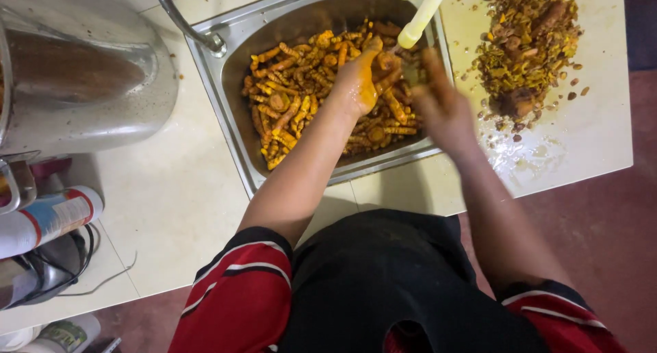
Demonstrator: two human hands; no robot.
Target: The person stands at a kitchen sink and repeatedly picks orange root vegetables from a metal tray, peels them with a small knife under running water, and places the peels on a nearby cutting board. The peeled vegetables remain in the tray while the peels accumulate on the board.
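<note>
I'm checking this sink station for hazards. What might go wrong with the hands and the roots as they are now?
1. The right hand, blurred with motion, seems to work a pale-handled tool close to the left hand; a slip could nick it.
2. The peelings lie near the counter edge and might fall.
3. Yellow juice from the roots already coats the left hand and could stain.

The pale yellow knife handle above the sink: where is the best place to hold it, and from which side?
Judging from its pose, take the knife handle around its bare upper middle, coming from the right, over the white board. It is a long, slim, round bar slanting up to the right, so a wrapping grip across it fits. Its lower end sits by the right hand and turmeric roots, which crowd that end.
</note>
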